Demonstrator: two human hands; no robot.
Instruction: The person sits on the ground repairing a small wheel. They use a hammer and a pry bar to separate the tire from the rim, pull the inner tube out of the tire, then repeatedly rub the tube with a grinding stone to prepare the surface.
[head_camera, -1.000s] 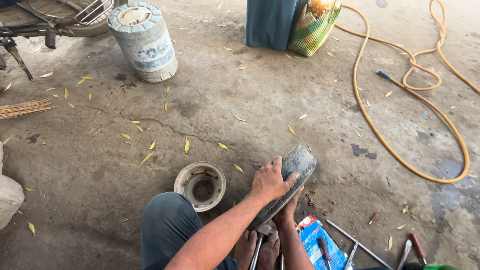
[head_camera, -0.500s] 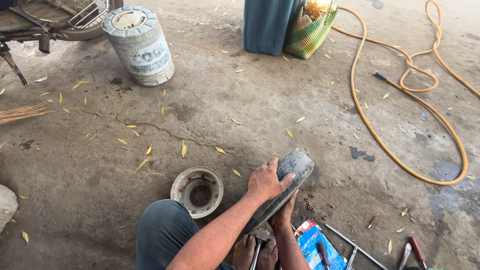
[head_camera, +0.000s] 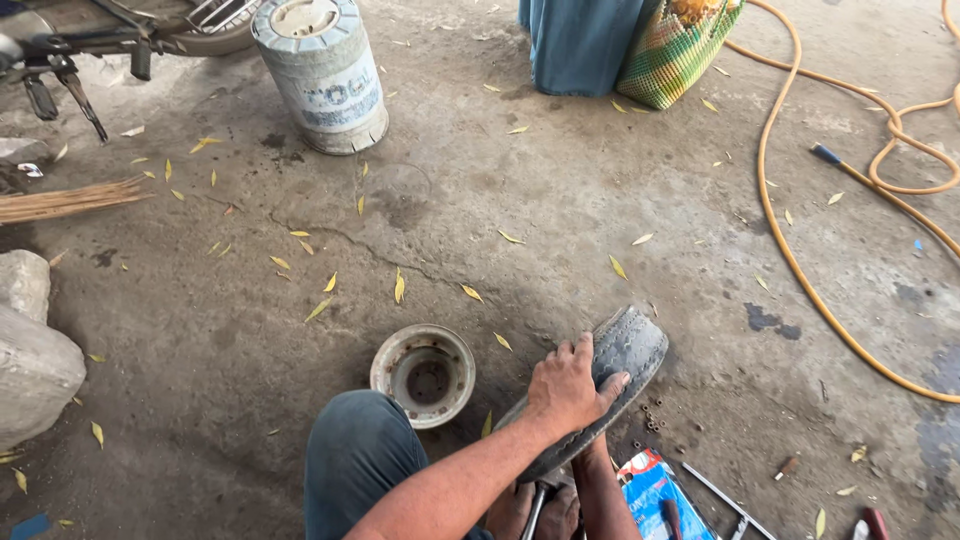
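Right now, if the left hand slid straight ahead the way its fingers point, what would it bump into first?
The left hand already grips the grey tyre, so it meets that at once. Beyond the tyre lies bare concrete floor, though depth is hard to judge.

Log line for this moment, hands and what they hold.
left hand: gripping small tyre, tilted on edge | right hand: hidden under tyre | wheel rim: on concrete beside knee | yellow hose: right

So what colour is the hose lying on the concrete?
Orange-yellow hose, clearest in the head view.

matt rubber tyre (head_camera: 625, 362), rusty metal rim (head_camera: 423, 373), rough concrete floor (head_camera: 560, 230)
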